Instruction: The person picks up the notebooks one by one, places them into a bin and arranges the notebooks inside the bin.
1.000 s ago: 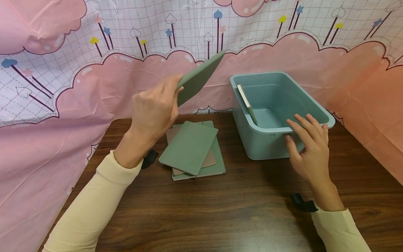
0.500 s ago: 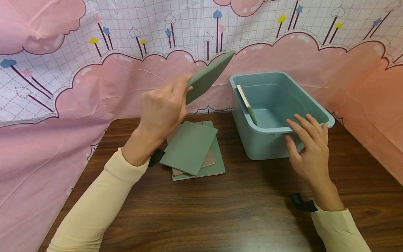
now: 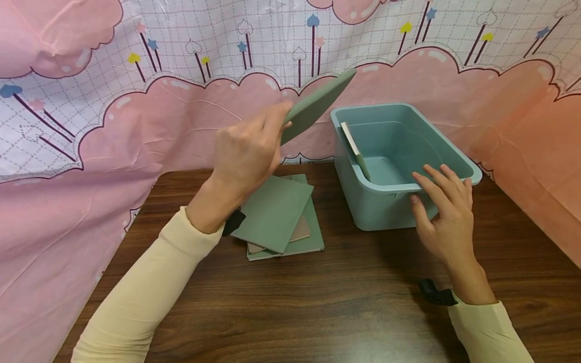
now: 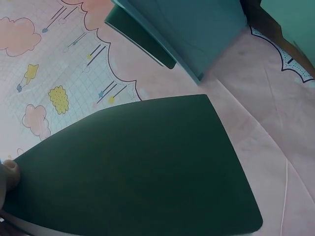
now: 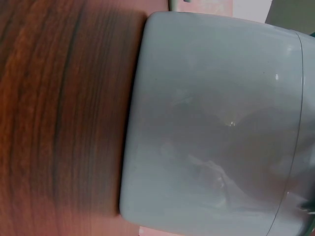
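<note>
My left hand grips a green notebook by its near edge and holds it tilted in the air, left of the bin. Its wide dark cover fills much of the left wrist view. Below that hand, a stack of notebooks lies on the table, with a green notebook on top and a brownish notebook under it. My right hand rests on the front rim of a blue-green plastic bin, fingers extended over the rim, thumb outside. One notebook leans upright inside against the bin's left wall.
The brown wooden table carries the bin at right and the stack near the middle. A pink and white patterned cloth hangs behind and along the sides. In the right wrist view, the bin's outer wall stands close to the camera.
My left hand has moved to the right with the green notebook, bringing its far corner nearer the bin. The right hand, the bin and the stack have stayed put.
</note>
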Demonstrator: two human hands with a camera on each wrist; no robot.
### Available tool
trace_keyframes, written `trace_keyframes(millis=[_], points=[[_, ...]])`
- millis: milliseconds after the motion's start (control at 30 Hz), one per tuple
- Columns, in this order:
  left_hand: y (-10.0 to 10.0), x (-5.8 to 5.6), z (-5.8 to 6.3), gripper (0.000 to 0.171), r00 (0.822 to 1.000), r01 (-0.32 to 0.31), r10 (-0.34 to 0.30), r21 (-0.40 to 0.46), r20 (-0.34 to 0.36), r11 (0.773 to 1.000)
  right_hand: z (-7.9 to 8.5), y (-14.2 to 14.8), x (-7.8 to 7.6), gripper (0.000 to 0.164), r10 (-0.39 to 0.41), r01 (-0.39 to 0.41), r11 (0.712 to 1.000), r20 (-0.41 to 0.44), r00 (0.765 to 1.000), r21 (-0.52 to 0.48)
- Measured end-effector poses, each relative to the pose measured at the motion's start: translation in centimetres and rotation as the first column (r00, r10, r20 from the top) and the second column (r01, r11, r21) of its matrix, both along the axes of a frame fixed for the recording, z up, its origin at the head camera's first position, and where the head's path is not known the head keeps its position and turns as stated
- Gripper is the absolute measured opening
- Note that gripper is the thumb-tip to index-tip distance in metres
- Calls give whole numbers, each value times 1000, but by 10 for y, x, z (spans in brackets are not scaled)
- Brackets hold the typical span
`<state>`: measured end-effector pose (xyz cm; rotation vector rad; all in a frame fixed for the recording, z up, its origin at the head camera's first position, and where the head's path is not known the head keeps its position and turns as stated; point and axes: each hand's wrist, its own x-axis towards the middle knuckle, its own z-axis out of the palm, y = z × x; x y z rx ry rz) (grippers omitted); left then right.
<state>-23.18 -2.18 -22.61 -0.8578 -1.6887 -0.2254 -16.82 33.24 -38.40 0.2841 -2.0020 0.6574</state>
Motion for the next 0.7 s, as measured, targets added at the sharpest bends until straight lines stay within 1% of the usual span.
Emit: trace_keyframes(millis=[367, 567, 700], points=[[15, -4, 1, 18, 998, 46, -47, -15, -44, 999, -1, 1, 1, 40, 1, -1, 1000, 9, 1000, -3], [22, -5, 3, 15, 995, 84, -85, -17, -55, 996, 0, 0, 2, 41, 0, 0, 1000, 15, 1000, -3], [28, -6, 5, 16, 993, 94, -95, -19, -67, 995, 1, 0, 1, 40, 3, -3, 1000, 8, 1000, 0]])
